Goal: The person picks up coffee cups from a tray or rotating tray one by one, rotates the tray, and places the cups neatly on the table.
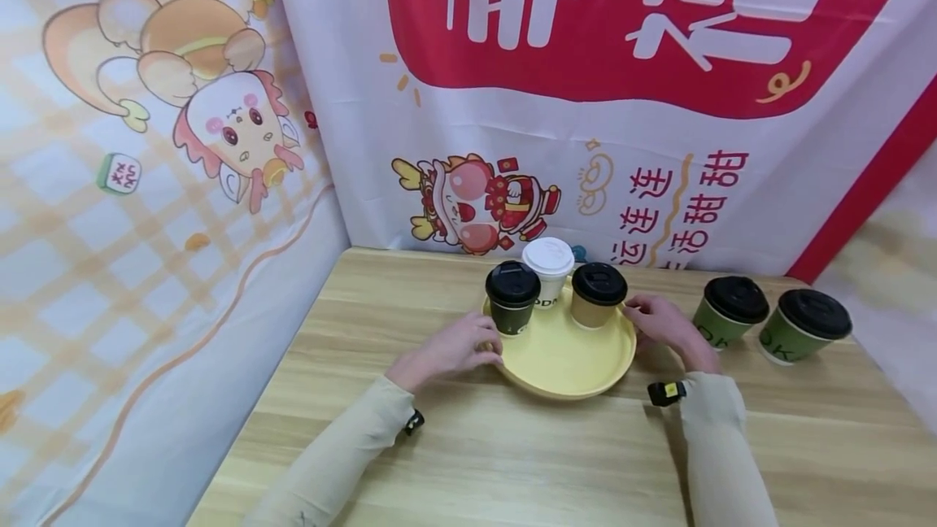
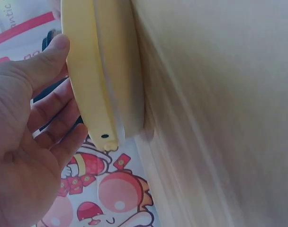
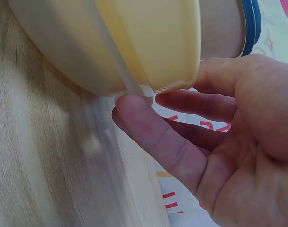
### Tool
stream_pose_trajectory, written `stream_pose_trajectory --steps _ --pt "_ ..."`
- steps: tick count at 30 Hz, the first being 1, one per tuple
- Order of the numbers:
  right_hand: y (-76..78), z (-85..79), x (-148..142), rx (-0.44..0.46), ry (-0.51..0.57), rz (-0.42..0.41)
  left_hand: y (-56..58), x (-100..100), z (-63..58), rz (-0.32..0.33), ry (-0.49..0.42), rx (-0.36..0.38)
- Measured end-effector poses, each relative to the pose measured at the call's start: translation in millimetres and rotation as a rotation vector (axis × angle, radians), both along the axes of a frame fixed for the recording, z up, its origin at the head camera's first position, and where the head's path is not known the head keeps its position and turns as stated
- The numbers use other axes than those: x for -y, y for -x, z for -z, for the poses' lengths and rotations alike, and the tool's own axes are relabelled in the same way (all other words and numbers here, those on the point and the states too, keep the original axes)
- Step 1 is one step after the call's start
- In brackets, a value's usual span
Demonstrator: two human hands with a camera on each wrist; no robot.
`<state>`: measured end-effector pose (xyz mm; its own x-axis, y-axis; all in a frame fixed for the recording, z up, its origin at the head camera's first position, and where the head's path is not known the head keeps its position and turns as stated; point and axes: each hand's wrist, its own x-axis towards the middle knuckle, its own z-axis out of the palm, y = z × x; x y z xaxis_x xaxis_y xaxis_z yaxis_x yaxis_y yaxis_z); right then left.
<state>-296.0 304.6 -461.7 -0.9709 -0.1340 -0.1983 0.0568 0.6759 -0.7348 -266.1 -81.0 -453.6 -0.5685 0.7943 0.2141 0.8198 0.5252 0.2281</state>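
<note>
A round yellow tray (image 1: 567, 364) stands on the wooden table. Near its back stand three lidded paper cups: a dark green cup (image 1: 512, 315) with a black lid, a white cup (image 1: 549, 267), and a brown cup (image 1: 591, 311) with a black lid. My left hand (image 1: 457, 344) holds the tray's left rim, the thumb (image 2: 58, 47) and curled fingertips touching its edge. On the opposite side my right hand (image 1: 662, 324) grips the rim, with one finger (image 3: 148, 132) against the lower edge. Part of the right thumb is hidden behind the rim.
Two green paper cups with black lids, a nearer cup (image 1: 721, 328) and a farther-right cup (image 1: 791, 340), stand right of my right hand. A printed cloth (image 1: 366, 145) hangs behind the table (image 1: 512, 462); another patterned cloth (image 1: 220, 332) hangs along the left.
</note>
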Motion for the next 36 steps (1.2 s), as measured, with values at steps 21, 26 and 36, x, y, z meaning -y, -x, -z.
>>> stream_pose_trajectory --steps 21,26,36 --pt "-1.8 2.9 0.7 -0.02 0.031 -0.002 -45.5 -21.6 -25.7 -0.001 0.098 -0.01" --pt "1.8 6.1 -0.8 -0.011 0.04 0.001 -57.0 -37.3 -22.4 -0.014 0.133 -0.09" --pt "0.0 2.7 0.6 -0.005 0.034 -0.007 -62.4 -46.1 -12.0 0.012 0.159 -0.27"
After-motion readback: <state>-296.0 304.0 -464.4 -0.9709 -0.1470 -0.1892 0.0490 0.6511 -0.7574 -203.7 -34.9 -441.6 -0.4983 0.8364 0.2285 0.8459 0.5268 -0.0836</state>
